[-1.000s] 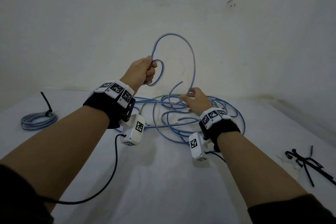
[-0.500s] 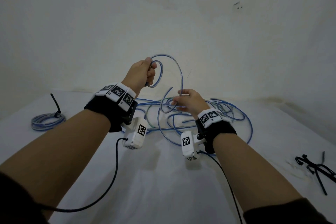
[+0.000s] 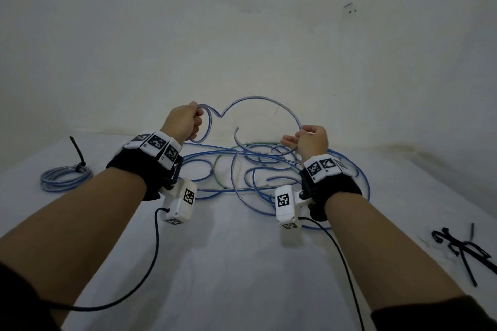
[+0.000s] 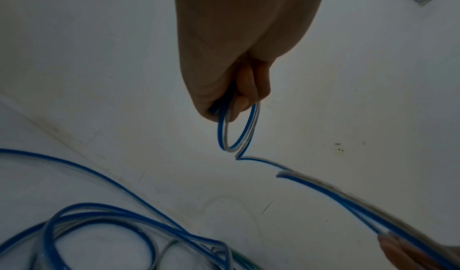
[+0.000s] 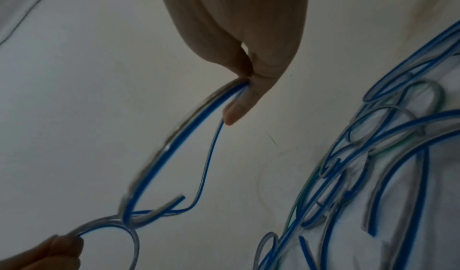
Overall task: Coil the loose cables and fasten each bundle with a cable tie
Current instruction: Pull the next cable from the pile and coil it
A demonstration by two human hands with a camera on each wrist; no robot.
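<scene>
White table [image 3: 242, 263]: left hand [image 3: 183, 122] grips cable [image 3: 265, 99] loop; right hand [image 3: 313, 141] pinches arc, seemingly.

A dim, pale wall [image 3: 242, 35] with dark specks rises behind a white tabletop [image 3: 228, 263]

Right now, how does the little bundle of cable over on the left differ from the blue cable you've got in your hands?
The coiled bundle lies flat on the white surface in neat rings; the held cable arches in the air between the left hand and right hand. The coiled bundle has a black tie round it; the held cable has none, with only one small loop formed. Both are blue and pale.
</scene>
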